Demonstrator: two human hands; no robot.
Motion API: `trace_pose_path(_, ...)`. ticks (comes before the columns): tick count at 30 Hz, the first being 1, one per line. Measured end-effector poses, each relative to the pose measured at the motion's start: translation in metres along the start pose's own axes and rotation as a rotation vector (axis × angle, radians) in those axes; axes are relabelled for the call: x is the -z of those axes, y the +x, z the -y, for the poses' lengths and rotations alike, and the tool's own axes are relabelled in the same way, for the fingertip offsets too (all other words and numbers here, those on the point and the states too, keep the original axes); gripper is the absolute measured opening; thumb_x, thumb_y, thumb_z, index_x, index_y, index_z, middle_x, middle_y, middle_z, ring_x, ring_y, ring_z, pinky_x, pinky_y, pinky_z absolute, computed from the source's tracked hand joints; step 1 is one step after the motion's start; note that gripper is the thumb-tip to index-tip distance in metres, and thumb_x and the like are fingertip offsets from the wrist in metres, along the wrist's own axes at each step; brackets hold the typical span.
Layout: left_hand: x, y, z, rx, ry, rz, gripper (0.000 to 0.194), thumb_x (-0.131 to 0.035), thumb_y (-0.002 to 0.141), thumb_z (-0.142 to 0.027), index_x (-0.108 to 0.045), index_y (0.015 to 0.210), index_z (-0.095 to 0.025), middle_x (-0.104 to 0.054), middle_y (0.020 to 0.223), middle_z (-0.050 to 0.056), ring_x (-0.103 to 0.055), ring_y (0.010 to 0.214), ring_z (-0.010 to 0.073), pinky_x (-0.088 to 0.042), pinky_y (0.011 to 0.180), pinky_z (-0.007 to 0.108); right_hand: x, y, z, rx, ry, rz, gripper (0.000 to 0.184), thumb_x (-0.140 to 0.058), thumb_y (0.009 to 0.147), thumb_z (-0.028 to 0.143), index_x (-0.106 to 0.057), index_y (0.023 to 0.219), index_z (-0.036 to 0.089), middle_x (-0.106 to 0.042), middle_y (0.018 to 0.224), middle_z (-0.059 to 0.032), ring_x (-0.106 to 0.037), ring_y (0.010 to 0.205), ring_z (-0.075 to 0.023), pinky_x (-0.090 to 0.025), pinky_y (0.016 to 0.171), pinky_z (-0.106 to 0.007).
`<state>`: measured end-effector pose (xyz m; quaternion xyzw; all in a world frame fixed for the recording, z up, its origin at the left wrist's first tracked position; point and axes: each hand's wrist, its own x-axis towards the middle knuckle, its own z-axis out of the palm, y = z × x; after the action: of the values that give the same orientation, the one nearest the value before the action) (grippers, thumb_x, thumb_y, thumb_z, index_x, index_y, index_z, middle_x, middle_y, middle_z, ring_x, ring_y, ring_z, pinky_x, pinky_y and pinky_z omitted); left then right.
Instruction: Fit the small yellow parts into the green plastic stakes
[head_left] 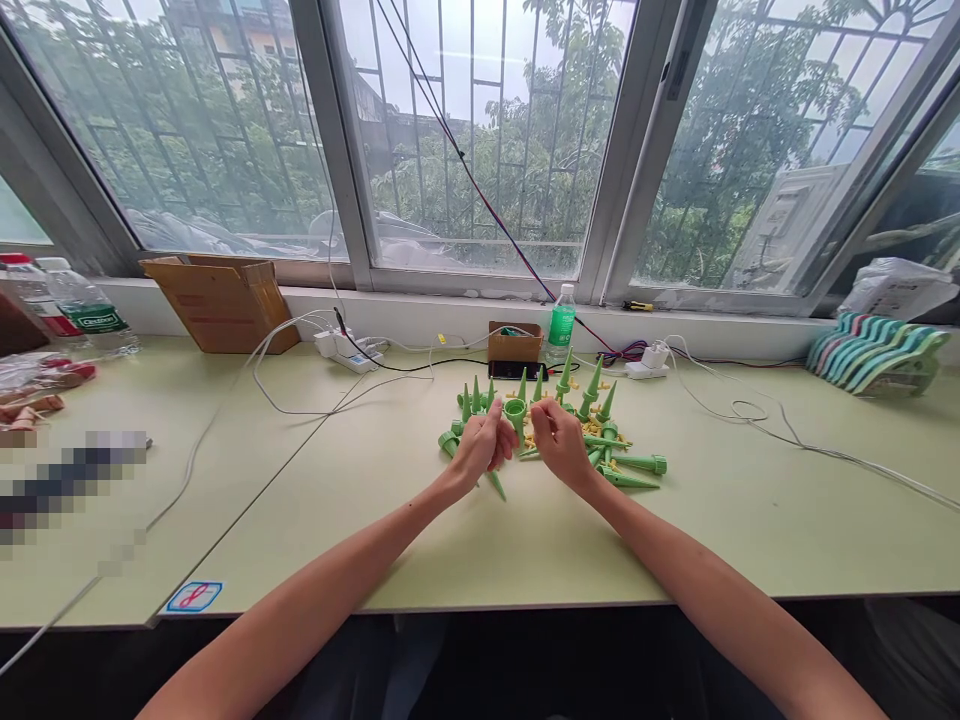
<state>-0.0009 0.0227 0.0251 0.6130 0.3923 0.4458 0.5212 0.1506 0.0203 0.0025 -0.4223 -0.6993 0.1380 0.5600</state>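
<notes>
My left hand [478, 446] is closed around a green plastic watering spike [515, 413], whose round open top faces up toward me. Close to its right, my right hand [561, 442] is curled in a pinch, and anything between its fingers is hidden. Around and behind both hands are more green spikes; several, such as one pointed spike [591, 392], stand tip up. Others lie flat, among them a capped green spike [641, 464] to the right. Small yellow plastic pieces [619, 440] are scattered among them.
Behind the pile stand a small cardboard box [516, 346], a dark phone [514, 370] and a green-labelled bottle [561, 324]. White cables [330, 412] and a power strip [356, 357] lie to the left. A large carton [221, 305] stands under the window; teal hangers [874, 355] are far right.
</notes>
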Motion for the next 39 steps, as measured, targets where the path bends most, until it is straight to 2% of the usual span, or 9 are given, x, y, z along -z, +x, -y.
trace_pose_path(4,0.001,0.000,-0.001,0.079,-0.048,0.058,0.070,-0.032,0.086,-0.068,-0.060,0.053,-0.013,-0.052,0.042,0.005,-0.038,0.030,0.0086,-0.024,0.030,0.022,0.001,0.000,0.000,-0.003,0.034,0.077,0.032,-0.036,0.096,0.045,-0.047,0.080,0.021,-0.043,0.057,0.0037,-0.042,0.049,-0.0110,-0.034,0.050,-0.023)
trace_pose_path(12,0.004,0.002,0.006,0.028,-0.075,0.078,0.060,-0.037,0.086,-0.063,-0.063,0.069,-0.011,-0.061,0.058,0.006,-0.040,0.033,0.0071,-0.027,0.032,0.021,0.001,0.002,-0.002,0.004,0.026,0.074,0.028,-0.037,0.096,0.042,-0.047,0.082,0.021,-0.044,0.057,0.0039,-0.041,0.048,-0.0106,-0.034,0.050,-0.023)
trace_pose_path(18,0.004,0.002,0.008,-0.036,-0.050,0.063,0.049,-0.044,0.086,-0.059,-0.056,0.069,-0.015,-0.046,0.041,-0.002,-0.042,0.033,0.0093,-0.030,0.035,0.021,0.000,0.002,-0.001,-0.008,0.017,0.058,0.027,-0.036,0.097,0.041,-0.046,0.082,0.021,-0.045,0.059,0.0036,-0.041,0.048,-0.0106,-0.034,0.050,-0.023)
trace_pose_path(26,0.002,-0.003,0.000,-0.123,0.045,0.034,0.033,-0.055,0.083,-0.051,-0.053,0.081,-0.018,-0.043,0.043,-0.007,-0.042,0.034,0.0081,-0.032,0.035,0.019,-0.001,0.003,-0.003,-0.006,-0.027,0.035,0.029,-0.038,0.097,0.039,-0.043,0.074,0.020,-0.042,0.056,0.0044,-0.037,0.047,-0.0098,-0.031,0.050,-0.023)
trace_pose_path(30,0.002,-0.003,0.002,-0.145,0.068,0.022,0.032,-0.061,0.080,-0.048,-0.053,0.088,-0.018,-0.051,0.054,-0.006,-0.044,0.036,0.0067,-0.033,0.034,0.018,-0.001,0.003,-0.004,-0.009,-0.061,0.025,0.030,-0.040,0.096,0.037,-0.040,0.071,0.020,-0.038,0.054,0.0052,-0.033,0.047,-0.0095,-0.028,0.049,-0.023)
trace_pose_path(34,0.003,-0.002,0.004,-0.186,0.141,0.015,0.032,-0.063,0.079,-0.046,-0.055,0.092,-0.017,-0.052,0.058,-0.004,-0.046,0.038,0.0067,-0.035,0.035,0.018,-0.002,0.003,-0.004,-0.012,-0.074,0.010,0.032,-0.040,0.096,0.037,-0.037,0.068,0.021,-0.035,0.052,0.0058,-0.030,0.046,-0.0095,-0.026,0.048,-0.023)
trace_pose_path(37,0.003,0.000,0.007,-0.284,0.222,-0.026,0.028,-0.062,0.080,-0.042,-0.058,0.092,-0.018,-0.060,0.082,0.002,-0.049,0.046,0.0054,-0.040,0.038,0.018,-0.002,0.003,-0.004,-0.012,-0.094,-0.001,0.033,-0.040,0.096,0.037,-0.036,0.067,0.021,-0.034,0.052,0.0059,-0.029,0.047,-0.0096,-0.026,0.048,-0.023)
trace_pose_path(39,0.003,0.001,0.009,-0.358,0.285,-0.054,0.023,-0.058,0.083,-0.039,-0.060,0.092,-0.018,-0.058,0.096,0.004,-0.051,0.050,0.0049,-0.043,0.040,0.018,-0.002,0.004,-0.004,-0.013,-0.107,-0.004,0.033,-0.040,0.096,0.037,-0.037,0.067,0.020,-0.034,0.052,0.0059,-0.030,0.046,-0.0096,-0.026,0.048,-0.023)
